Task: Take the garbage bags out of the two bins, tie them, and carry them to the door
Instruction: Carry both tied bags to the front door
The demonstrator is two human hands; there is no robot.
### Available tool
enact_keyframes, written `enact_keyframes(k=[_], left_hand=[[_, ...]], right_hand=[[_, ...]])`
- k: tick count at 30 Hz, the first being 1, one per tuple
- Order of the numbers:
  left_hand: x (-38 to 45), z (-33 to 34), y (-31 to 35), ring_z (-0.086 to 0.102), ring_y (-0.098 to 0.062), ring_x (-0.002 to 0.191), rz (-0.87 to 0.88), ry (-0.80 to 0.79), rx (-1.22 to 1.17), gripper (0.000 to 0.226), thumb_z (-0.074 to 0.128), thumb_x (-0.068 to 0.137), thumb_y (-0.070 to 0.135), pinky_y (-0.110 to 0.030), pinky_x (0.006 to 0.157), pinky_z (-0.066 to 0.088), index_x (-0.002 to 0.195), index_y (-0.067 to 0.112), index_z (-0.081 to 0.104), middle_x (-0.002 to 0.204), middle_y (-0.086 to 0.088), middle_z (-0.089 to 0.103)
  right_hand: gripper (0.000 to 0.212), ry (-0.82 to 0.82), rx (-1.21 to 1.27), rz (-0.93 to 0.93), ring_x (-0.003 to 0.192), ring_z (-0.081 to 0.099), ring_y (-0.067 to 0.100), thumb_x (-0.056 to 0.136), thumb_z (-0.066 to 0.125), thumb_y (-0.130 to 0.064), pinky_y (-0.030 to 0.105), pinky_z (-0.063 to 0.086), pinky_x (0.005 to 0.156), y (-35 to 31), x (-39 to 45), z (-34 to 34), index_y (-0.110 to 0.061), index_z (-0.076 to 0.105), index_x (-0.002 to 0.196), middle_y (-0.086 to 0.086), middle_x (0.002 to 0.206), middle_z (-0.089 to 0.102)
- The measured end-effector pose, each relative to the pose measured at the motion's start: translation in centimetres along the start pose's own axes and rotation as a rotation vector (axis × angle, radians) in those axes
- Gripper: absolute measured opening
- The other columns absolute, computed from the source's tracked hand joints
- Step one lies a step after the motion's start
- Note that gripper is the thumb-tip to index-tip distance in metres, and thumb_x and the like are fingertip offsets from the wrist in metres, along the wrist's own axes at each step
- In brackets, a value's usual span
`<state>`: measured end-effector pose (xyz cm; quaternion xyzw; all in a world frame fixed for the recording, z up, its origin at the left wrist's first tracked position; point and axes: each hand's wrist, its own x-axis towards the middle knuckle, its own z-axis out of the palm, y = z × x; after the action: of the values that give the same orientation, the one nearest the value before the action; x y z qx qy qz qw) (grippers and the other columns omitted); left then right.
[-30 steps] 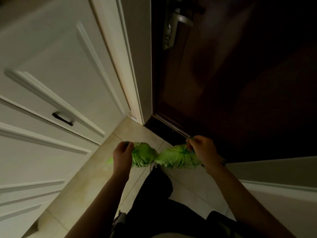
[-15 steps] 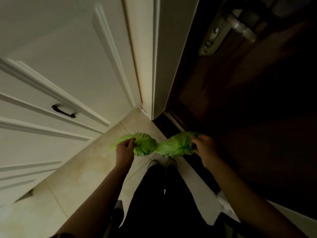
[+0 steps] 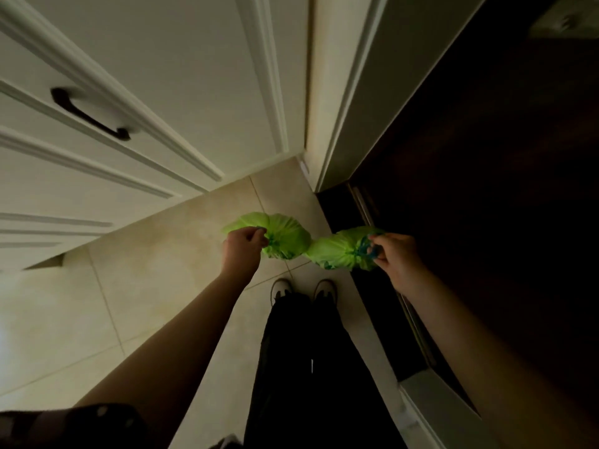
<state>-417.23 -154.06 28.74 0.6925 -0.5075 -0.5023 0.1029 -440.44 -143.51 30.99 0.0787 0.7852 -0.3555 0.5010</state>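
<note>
Two tied green garbage bags hang side by side above the tiled floor, just ahead of my shoes. My left hand (image 3: pixel 243 246) grips the knot of the left bag (image 3: pixel 285 236). My right hand (image 3: pixel 393 254) grips the knotted top of the right bag (image 3: pixel 337 251), which has a blue drawstring. The two bags touch each other in the middle. The dark wooden door (image 3: pixel 486 176) stands directly to the right of the bags, its threshold just below the right bag.
White cabinet fronts (image 3: pixel 136 92) with a dark handle (image 3: pixel 87 115) fill the left. A pale door frame (image 3: pixel 343 102) rises between cabinet and door. Beige floor tiles (image 3: pixel 155 280) spread under me; my dark trousers and two shoes (image 3: pixel 303 288) are below the bags.
The view has tilted further down and turned right; the door handle slid out at the top. Both hands still hold the bags, now lower toward the floor by the threshold.
</note>
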Motion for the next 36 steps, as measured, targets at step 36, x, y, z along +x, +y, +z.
enact_keyframes(k=[36], left_hand=[[24.4, 9.4, 11.0, 0.064, -0.035, 0.082, 0.43, -0.007, 0.27, 0.032, 0.049, 0.095, 0.018, -0.038, 0.074, 0.049, 0.076, -0.001, 0.067, 0.087, -0.026, 0.068]], right_hand=[[0.031, 0.034, -0.219, -0.301, 0.057, 0.045, 0.008, 0.094, 0.037, -0.004, 0.008, 0.044, 0.039, -13.5, 23.4, 7.8, -0.016, 0.049, 0.069, 0.003, 0.071, 0.048]])
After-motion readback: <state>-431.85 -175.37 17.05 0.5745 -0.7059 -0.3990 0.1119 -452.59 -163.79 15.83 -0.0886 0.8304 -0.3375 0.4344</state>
